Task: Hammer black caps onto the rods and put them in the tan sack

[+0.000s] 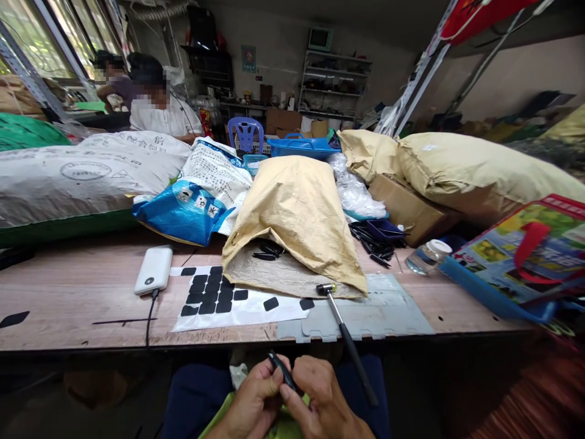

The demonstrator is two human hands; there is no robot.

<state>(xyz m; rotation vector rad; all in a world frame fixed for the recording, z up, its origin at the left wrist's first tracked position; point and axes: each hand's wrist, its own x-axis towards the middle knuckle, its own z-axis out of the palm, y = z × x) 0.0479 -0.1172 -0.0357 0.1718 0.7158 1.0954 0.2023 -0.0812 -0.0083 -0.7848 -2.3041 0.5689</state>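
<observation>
Just below the table's front edge, over my lap, both hands meet around a small, slim black piece (282,369). My left hand (258,393) pinches it between thumb and fingers. My right hand (320,390) is curled, its thumb pressed to the lower end of the piece. Part of the piece is hidden by my fingers, so its exact kind does not show. A small hammer (342,323) lies nearby, head on the open yellow sack (297,207) and black handle jutting past the edge. Similar black pieces (270,250) sit in the sack's mouth.
A white sheet (256,312) with black rounded squares and a grey plastic mat (365,311) lie before the sack. A cabled power bank (154,269) is left; more black pieces (377,247), a jar (428,256) and a blue tray (493,289) are right. Two people sit beyond.
</observation>
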